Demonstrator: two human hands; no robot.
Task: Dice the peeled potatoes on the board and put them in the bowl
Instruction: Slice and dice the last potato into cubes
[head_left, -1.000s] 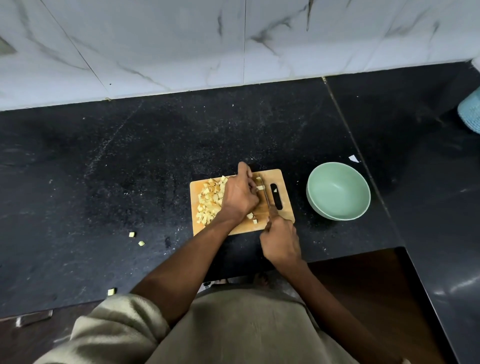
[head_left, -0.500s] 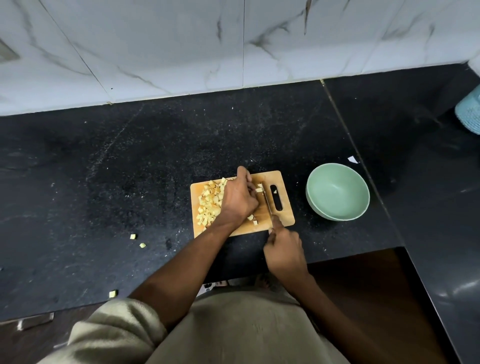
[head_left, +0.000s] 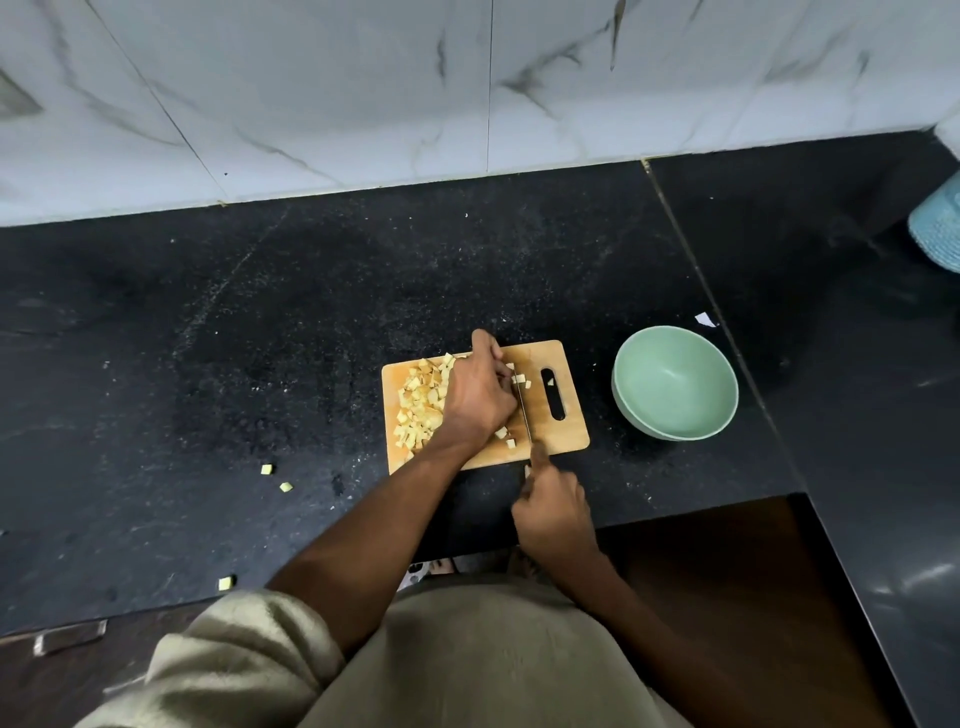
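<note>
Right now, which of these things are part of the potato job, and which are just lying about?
In use: cutting board, diced potato, knife, green bowl, left hand, right hand.
Lying about: stray cubes on the counter, paper scrap, blue object.

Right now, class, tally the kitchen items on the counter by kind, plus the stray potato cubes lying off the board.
Cutting board: 1
Knife: 1
Green bowl: 1
Stray potato cubes on the counter: 3
Total: 6
</note>
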